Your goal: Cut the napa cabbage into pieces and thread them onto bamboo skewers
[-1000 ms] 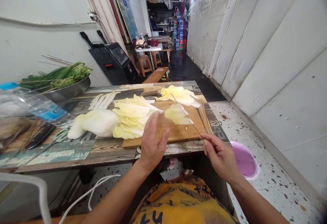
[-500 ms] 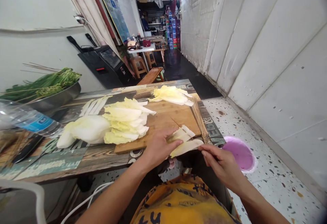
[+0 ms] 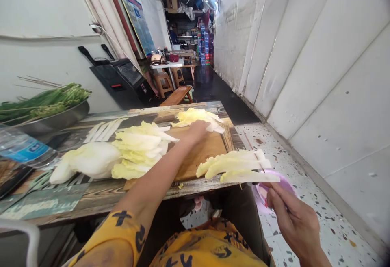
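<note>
My right hand (image 3: 294, 214) pinches the end of a thin skewer (image 3: 264, 170) at the lower right. Several pale strips of napa cabbage leaf (image 3: 236, 161) are threaded on it, spread side by side. My left hand (image 3: 199, 131) reaches to the far side of the wooden cutting board (image 3: 204, 153) and touches a small pile of cabbage leaves (image 3: 198, 116); its fingertips are hidden from me. A larger stack of cut cabbage leaves (image 3: 140, 145) lies on the board's left side, beside a whole white cabbage piece (image 3: 94, 159).
Bare skewers (image 3: 228, 135) lie along the board's right edge. Leftward are a water bottle (image 3: 27, 147), scissors (image 3: 41, 179) and a metal bowl (image 3: 57, 116) of skewered greens. A pink basin (image 3: 278, 192) stands on the floor at right; a knife handle (image 3: 164, 118) lies behind the board.
My left hand has let go of the skewered leaves and moved forward to the far pile. My right hand has carried the skewer with its leaves to the right.
</note>
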### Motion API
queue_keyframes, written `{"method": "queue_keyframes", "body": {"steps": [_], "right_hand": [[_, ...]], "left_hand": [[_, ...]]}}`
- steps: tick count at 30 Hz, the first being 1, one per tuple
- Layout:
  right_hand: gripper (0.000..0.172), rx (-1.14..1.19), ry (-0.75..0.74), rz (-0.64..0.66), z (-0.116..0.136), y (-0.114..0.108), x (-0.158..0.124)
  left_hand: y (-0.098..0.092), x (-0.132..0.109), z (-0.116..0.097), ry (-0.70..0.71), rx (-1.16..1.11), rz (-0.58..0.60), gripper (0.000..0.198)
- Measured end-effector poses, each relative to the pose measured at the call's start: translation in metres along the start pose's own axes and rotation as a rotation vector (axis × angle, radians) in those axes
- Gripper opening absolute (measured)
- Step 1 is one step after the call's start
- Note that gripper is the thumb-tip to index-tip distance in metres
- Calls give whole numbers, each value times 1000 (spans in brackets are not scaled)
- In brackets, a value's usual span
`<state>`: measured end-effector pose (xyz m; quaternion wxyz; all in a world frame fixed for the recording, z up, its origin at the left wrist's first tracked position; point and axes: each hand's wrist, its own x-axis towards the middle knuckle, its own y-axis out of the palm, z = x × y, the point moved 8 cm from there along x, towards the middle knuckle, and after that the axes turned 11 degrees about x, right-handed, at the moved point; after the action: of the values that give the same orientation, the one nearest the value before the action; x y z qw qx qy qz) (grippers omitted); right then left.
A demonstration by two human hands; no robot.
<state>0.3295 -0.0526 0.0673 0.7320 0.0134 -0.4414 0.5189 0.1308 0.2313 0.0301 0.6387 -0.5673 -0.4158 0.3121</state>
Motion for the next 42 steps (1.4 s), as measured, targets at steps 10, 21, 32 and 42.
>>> {"method": "queue_keyframes", "body": {"steps": [10, 21, 32, 42], "right_hand": [[24, 76, 48, 75, -9, 13, -1], [27, 83, -91, 146, 16, 26, 13], [28, -107, -206, 242, 16, 42, 20], [29, -30, -210, 431, 30, 49, 27]], "left_hand": [[-2, 11, -8, 162, 93, -42, 29], [-21, -4, 12, 160, -77, -131, 16], [-82, -98, 37, -192, -658, -399, 36], [-52, -165, 11, -507, -1407, -204, 39]]}}
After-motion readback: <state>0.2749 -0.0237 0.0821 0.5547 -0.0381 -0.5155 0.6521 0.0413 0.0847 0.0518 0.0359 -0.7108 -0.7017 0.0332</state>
